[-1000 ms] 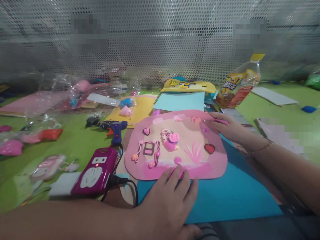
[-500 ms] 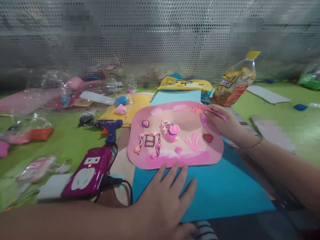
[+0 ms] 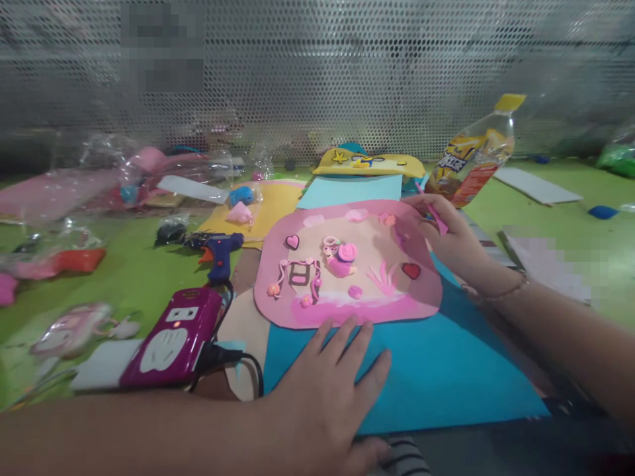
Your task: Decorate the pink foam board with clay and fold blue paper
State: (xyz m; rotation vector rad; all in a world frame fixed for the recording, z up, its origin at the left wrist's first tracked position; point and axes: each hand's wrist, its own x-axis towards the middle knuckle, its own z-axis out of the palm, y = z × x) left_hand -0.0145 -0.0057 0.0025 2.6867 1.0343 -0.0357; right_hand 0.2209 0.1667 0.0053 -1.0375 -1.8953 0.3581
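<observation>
A pink rounded craft board (image 3: 278, 228) lies on a blue sheet (image 3: 476, 370). It carries a clay snail (image 3: 342, 258), heart pieces and small flowers. My left hand (image 3: 332, 390) rests palm down with its fingers spread, fingertips at the board's lower edge. At the upper right corner, my right hand (image 3: 446, 235) has its fingers closed on a thin pink strip (image 3: 436, 218), which sticks out past the fingers. Its fingertips are partly hidden behind the hand, by the board's edge.
On the left are a blue glue gun (image 3: 223, 254) and a purple power strip (image 3: 173, 340) with plugs and cables. A snack-filled plastic bottle (image 3: 471, 158) leans behind my right hand. A yellow decorated piece (image 3: 367, 162) lies at the back, before a perforated metal panel (image 3: 317, 79).
My right hand has moved slightly up and right along the board's corner, and the pink strip has turned steeper. My left hand stays put.
</observation>
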